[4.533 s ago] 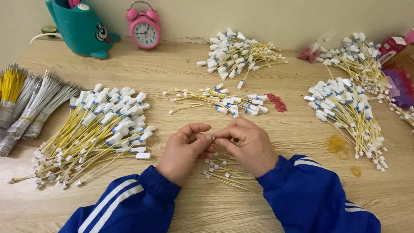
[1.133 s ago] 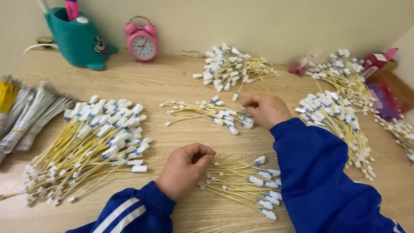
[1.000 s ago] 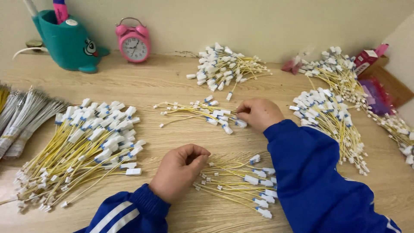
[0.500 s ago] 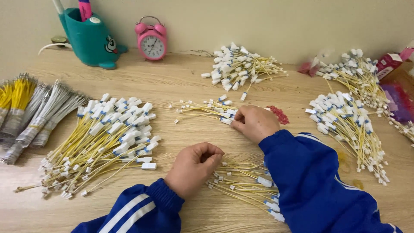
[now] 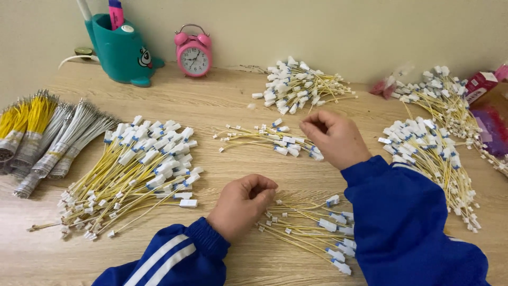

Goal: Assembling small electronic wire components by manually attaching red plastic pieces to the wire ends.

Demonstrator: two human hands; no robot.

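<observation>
small loose pile of yellow wires [image 5: 270,139] with white plugs, flat mid-table. second fanned bunch of yellow wires [image 5: 309,230] with white plugs at near edge.

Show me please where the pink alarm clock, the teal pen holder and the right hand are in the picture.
pink alarm clock [image 5: 193,57]: head view, on the middle of its dial.
teal pen holder [image 5: 117,50]: head view, on its front wall.
right hand [image 5: 334,139]: head view, on the back of the hand.

Six heaps of yellow wires [image 5: 135,172] — plus one pink alarm clock [image 5: 193,53], one teal pen holder [image 5: 121,49].
</observation>
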